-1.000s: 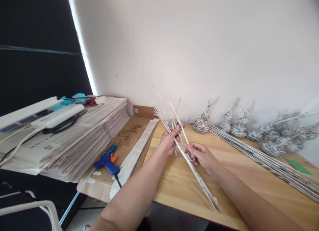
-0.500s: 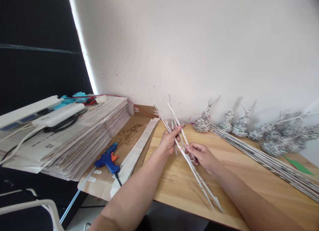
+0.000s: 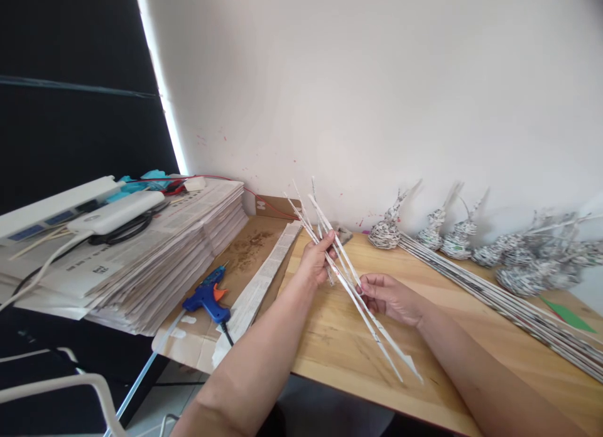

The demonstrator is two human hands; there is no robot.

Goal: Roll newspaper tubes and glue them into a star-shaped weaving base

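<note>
Several thin rolled newspaper sticks (image 3: 354,294) cross one another above the wooden table. My left hand (image 3: 316,258) is closed around them where they cross, thumb on top. Their upper ends fan out toward the wall, and the lower ends reach down toward the table's front edge. My right hand (image 3: 384,296) pinches one of the sticks just below and to the right of the crossing; its fingertips are partly hidden behind the stick. A small grey object (image 3: 345,235) sits on the table behind the bundle, partly covered.
Woven newspaper figures (image 3: 385,231) line the wall at right, beside a long row of paper sticks (image 3: 490,296). At left, a blue glue gun (image 3: 207,297) lies on cardboard (image 3: 188,352) near newspaper strips (image 3: 257,283). A tall newspaper stack (image 3: 188,261) carries power strips (image 3: 115,214) and cables.
The tops of the sticks have shifted slightly left and closer together. My right hand has moved a little to the right along with its stick. The camera view has turned slightly.
</note>
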